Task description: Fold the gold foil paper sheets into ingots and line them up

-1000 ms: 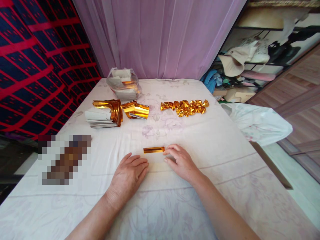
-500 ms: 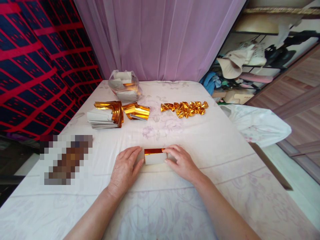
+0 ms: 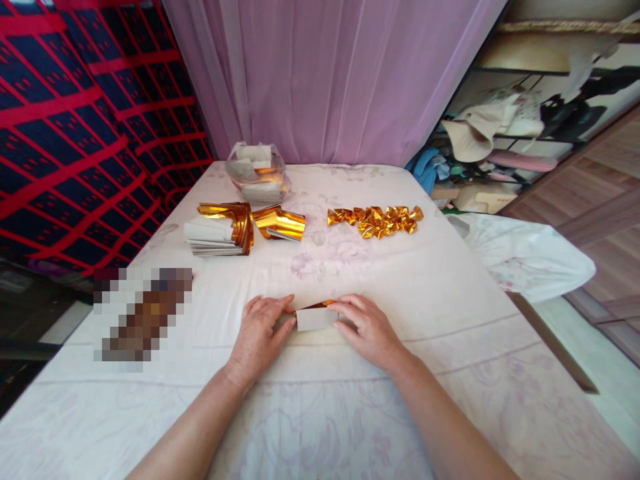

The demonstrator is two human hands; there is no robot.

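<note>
Between my hands on the table is a partly folded sheet of gold foil paper [image 3: 317, 320], its pale back outward and a thin gold strip showing along the far edge. My left hand [image 3: 263, 331] grips its left end between thumb and fingers. At the right end, my right hand [image 3: 367, 328] pinches the paper the same way. Farther off lie a stack of foil sheets [image 3: 215, 237], a few bent gold sheets [image 3: 287, 225] beside it, and a cluster of folded gold foil pieces [image 3: 387, 221] to the right.
A clear plastic bag [image 3: 257, 177] of more paper stands at the table's far left. A floral cloth covers the table [image 3: 320, 420]. A blurred-out item [image 3: 145, 317] lies at left. Beyond are a purple curtain [image 3: 330, 80], shelves and a white bag [image 3: 530, 257] at right.
The far edge of the paper has come over toward the near side, so the gold strip is narrower. Both hands keep hold of the ends. The view has shifted slightly.
</note>
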